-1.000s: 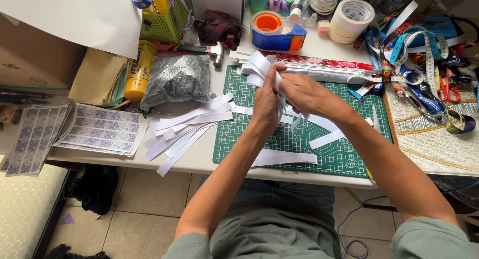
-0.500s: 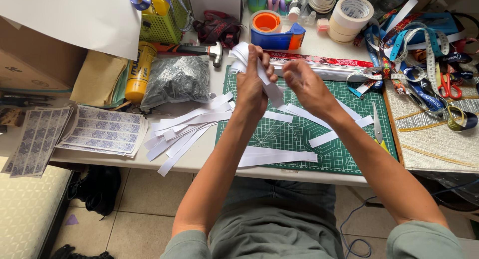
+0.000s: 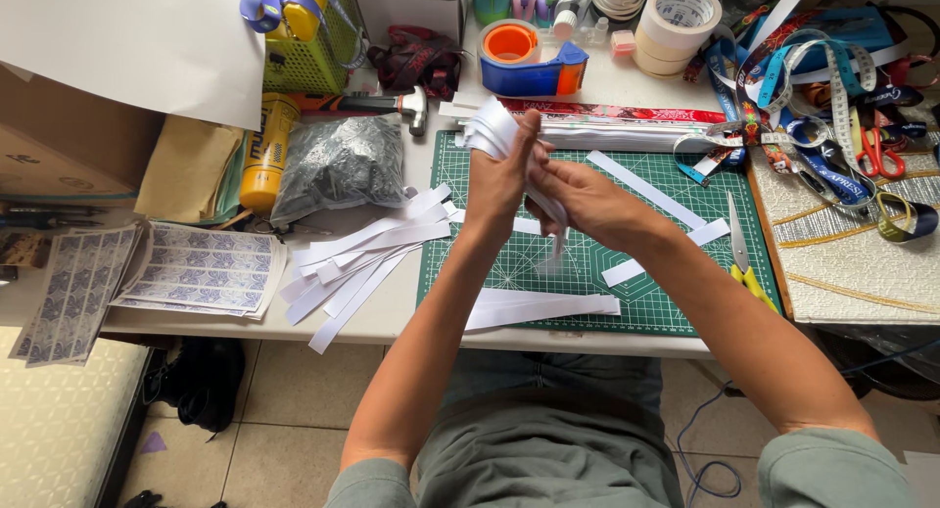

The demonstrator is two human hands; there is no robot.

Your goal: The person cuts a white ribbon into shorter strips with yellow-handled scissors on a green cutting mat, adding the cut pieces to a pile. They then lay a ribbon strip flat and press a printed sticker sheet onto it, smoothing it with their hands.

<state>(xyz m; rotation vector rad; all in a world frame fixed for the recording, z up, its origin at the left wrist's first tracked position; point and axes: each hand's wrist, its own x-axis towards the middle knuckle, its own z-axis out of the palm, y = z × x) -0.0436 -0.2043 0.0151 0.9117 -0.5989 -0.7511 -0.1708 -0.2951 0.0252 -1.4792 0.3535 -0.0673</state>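
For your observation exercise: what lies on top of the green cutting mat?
White paper strips and scissors lie on the mat. The left hand and right hand cover its centre.

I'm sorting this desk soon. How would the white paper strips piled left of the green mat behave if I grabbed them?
The white paper strips look thin and long, so probably floppy and very light. They lie loosely fanned, some overhanging the table edge, so a push would likely scatter them.
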